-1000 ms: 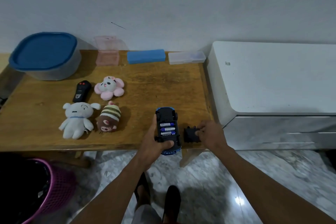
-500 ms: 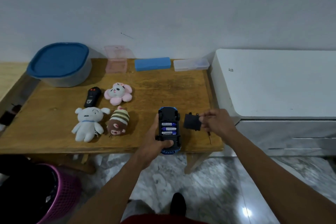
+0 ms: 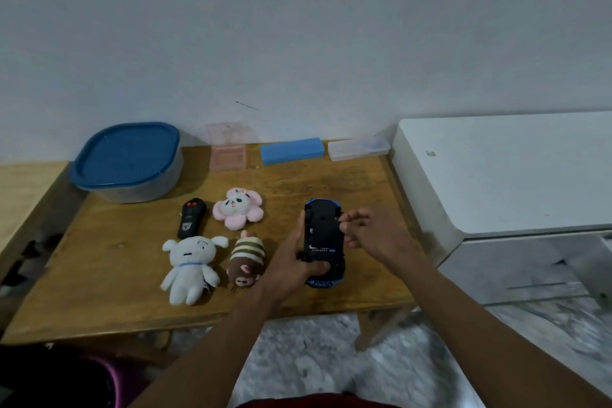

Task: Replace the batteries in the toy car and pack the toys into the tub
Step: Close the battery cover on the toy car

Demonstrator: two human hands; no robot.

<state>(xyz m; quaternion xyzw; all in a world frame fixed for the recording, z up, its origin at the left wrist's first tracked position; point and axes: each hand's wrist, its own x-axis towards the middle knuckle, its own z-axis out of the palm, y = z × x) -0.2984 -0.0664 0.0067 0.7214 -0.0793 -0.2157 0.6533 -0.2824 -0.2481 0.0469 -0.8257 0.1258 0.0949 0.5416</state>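
The blue toy car (image 3: 324, 209) lies upside down near the front of the wooden table (image 3: 331, 180). My left hand (image 3: 288, 267) grips it from the left, thumb across its near end. The black battery cover (image 3: 323, 232) sits over the compartment, with one battery label still showing at its near edge. My right hand (image 3: 371, 235) pinches the cover's right edge with curled fingertips. The tub (image 3: 127, 164), closed with a blue lid, stands at the back left.
Left of the car lie a black remote (image 3: 191, 218), a pink flower plush (image 3: 237, 208), a white plush (image 3: 188, 267) and a striped monkey plush (image 3: 246, 258). Pink (image 3: 228, 152), blue (image 3: 291, 151) and clear (image 3: 358, 148) boxes line the wall. A white cabinet (image 3: 496, 169) stands right.
My right hand lifted the black cover from the table beside the car and brought it left onto the battery compartment, hiding most of the batteries. The left hand kept its grip on the car.
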